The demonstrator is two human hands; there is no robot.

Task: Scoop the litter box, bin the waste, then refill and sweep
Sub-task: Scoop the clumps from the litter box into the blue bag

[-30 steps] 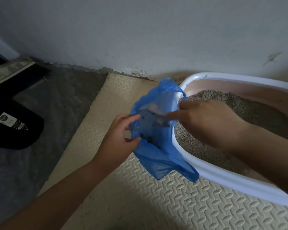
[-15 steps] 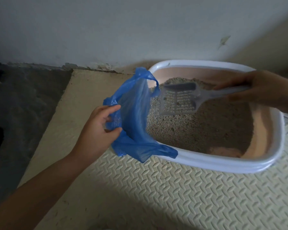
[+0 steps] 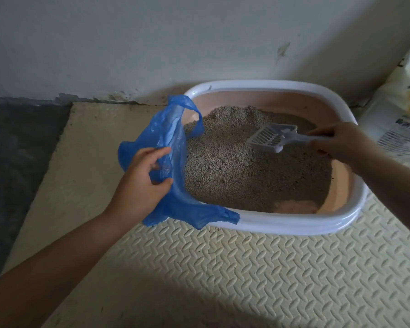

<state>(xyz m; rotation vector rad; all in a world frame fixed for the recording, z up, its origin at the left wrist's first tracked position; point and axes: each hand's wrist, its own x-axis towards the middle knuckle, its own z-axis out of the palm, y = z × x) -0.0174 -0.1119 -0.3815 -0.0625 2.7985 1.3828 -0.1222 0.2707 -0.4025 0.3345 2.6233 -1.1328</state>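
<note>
Your right hand [image 3: 341, 143] grips the litter scoop [image 3: 273, 139], pointing left toward the blue bag [image 3: 173, 138] your left hand [image 3: 142, 181] pinches.

pale scuffed wall [image 3: 128, 43] above cream embossed foam mat [image 3: 270, 268], dark floor [image 3: 17, 162] left.

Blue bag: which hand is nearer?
Left. The left hand grips the blue bag at the left rim of the litter box; the right hand is apart, over the right side, holding the scoop.
</note>
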